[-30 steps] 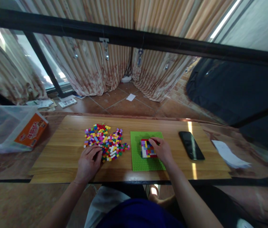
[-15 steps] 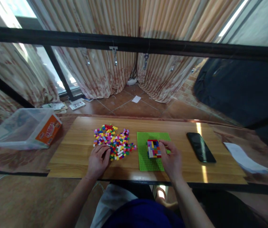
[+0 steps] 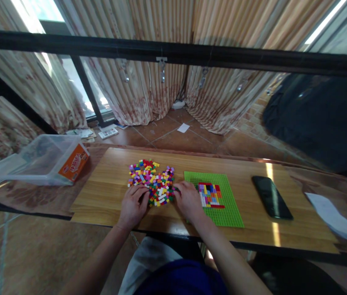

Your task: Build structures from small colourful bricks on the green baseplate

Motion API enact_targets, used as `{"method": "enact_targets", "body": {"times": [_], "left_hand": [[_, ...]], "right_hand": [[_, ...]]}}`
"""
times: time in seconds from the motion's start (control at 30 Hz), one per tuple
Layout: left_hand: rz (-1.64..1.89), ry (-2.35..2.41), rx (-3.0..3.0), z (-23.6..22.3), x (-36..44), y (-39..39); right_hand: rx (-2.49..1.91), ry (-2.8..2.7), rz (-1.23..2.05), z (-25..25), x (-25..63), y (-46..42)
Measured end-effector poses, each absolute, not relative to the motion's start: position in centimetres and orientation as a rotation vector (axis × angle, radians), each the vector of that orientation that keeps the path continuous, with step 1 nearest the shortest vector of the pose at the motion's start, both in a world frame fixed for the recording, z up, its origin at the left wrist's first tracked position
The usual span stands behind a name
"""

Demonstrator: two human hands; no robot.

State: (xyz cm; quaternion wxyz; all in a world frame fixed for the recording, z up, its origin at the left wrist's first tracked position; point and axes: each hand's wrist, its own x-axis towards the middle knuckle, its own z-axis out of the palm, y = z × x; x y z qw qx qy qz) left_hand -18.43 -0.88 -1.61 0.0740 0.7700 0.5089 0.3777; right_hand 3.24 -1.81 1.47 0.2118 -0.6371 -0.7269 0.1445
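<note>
A loose pile of small toy bricks [image 3: 151, 178] in many colours lies on the wooden board. My left hand [image 3: 134, 205] rests at its near left edge, fingers curled and thumb close to them; whatever they pinch is too small to make out. At the pile's right edge is my right hand [image 3: 188, 200], its fingertips drawn together among the bricks, with any brick in them hidden. To the right of that hand, a green baseplate [image 3: 230, 205] carries a flat multicoloured brick build [image 3: 211, 195] with red strips along its far and near sides. Neither hand touches the build.
A black phone [image 3: 272, 197] lies on the board [image 3: 99, 184] at the right, with white paper [image 3: 334, 215] beyond it. A clear plastic bin [image 3: 48, 153] with an orange label stands at the left. A dark metal bar [image 3: 179, 53] crosses in front of the curtains.
My right hand has left the build on the baseplate and moved left to the pile's edge, uncovering the build. My left hand stays by the pile. The whole view has shifted slightly.
</note>
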Motion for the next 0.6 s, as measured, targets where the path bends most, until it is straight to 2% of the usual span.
{"method": "enact_targets", "body": {"times": [0.37, 0.6], "left_hand": [[1.146, 1.518, 2.298, -1.7, -18.4, -0.9], [1.151, 1.527, 2.305, -1.8, -18.3, -0.9]], "right_hand": [[-1.923, -1.964, 0.371, 1.0, 1.5, -0.7], [-1.899, -1.938, 0.471, 0.9, 1.7, -0.5]]}}
